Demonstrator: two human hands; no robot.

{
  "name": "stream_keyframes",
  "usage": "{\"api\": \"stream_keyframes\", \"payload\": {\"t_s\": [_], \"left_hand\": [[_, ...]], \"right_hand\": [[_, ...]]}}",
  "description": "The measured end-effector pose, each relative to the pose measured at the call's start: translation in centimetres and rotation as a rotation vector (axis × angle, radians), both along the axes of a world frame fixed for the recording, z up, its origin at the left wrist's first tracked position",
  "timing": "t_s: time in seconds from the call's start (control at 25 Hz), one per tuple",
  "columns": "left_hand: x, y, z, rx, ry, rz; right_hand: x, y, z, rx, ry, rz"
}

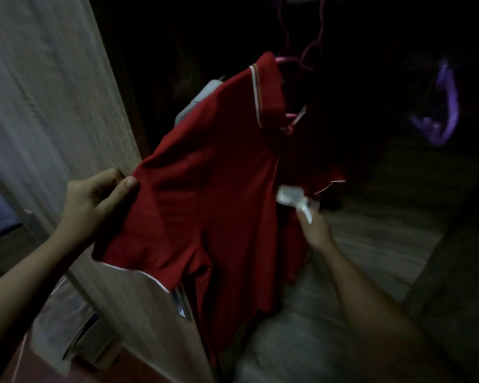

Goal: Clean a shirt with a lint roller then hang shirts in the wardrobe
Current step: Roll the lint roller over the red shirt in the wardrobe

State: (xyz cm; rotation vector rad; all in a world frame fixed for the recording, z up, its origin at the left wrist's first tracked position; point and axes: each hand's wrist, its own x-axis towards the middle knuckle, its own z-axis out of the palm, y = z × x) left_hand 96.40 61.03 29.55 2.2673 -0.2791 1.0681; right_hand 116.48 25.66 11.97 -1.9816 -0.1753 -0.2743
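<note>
A red polo shirt (213, 183) with a white-trimmed collar hangs on a pink hanger (291, 62) inside the dark wardrobe. My left hand (100, 200) pinches the shirt's left sleeve and pulls it out to the side. My right hand (314, 230) grips the handle of a white lint roller (291, 196), whose head rests against the shirt's right side. The scene is dim and slightly blurred.
The pale wooden wardrobe door (39, 106) stands open on the left, close to my left hand. A purple item (440, 117) hangs at the right inside the wardrobe. A grey garment (194, 103) shows behind the red shirt. The wardrobe's wooden floor (371, 244) lies below.
</note>
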Motion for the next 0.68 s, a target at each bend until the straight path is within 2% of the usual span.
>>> {"api": "stream_keyframes", "payload": {"t_s": [0.16,0.32,0.4,0.48,0.68], "left_hand": [[0.0,0.0,-0.2,-0.013,0.015,0.018],[0.0,0.0,0.0,0.001,0.016,0.023],[0.1,-0.1,0.1,-0.009,0.020,0.002],[0.0,-0.1,0.1,-0.016,0.016,-0.006],[-0.1,-0.1,0.2,0.002,0.010,0.006]], "right_hand": [[-5.2,2.5,-11.7,-0.106,0.191,0.190],[-8.7,2.9,-13.0,-0.204,0.263,0.288],[-8.7,2.3,-11.0,-0.168,0.219,0.251],[-7.4,2.0,-5.4,-0.153,0.179,0.209],[-6.6,2.1,9.8,-0.101,-0.246,0.069]]}}
